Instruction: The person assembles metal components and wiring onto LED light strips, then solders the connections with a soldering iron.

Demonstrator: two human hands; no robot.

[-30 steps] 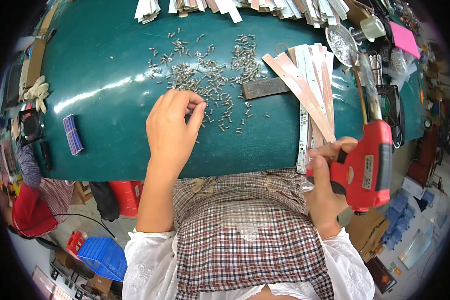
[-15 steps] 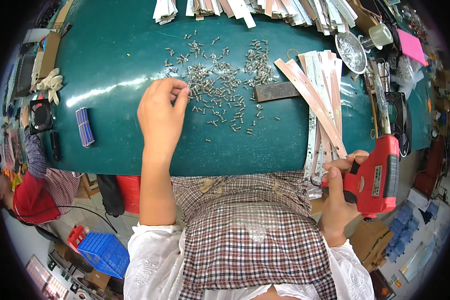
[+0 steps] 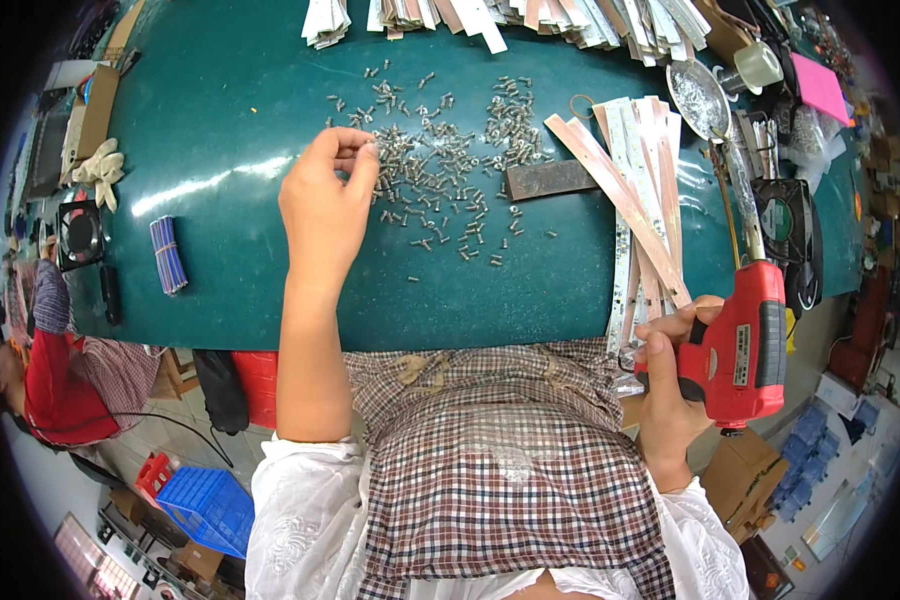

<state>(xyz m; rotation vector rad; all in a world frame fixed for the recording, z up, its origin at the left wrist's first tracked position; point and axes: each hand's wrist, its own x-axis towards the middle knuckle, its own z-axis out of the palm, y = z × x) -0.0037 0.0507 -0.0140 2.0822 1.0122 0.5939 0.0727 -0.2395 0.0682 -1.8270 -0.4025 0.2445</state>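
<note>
Well out to the left of the left fingers I see a limp, pale cloth glove, then a wire bundle, slim, blue-violet, banded at its middle; I expect it to be light and springy, best taken at the band.

My left hand has thumb and forefinger drawn to a narrow pinch; I cannot tell whether anything sits between them. Just right of those fingertips lie the screws, loose and heaped on the smooth, glossy green table. They look like small, shiny metal: light, hard, apt to roll or slip. I would take each by its shank, between finger pads.

Farther right of the pinch is a bar, dark, flat and scuffed, probably stiff and the heavier piece. Its right end meets the strips, long, thin, some white, some pinkish; I judge them light and slightly bendy, safest by the edges. They fan out beyond the right fingertips.

My right hand is wrapped around the red tool, hard-shelled with black inlays and a metal shaft pointing away; it should feel bulky, steadiest by its body.
</note>
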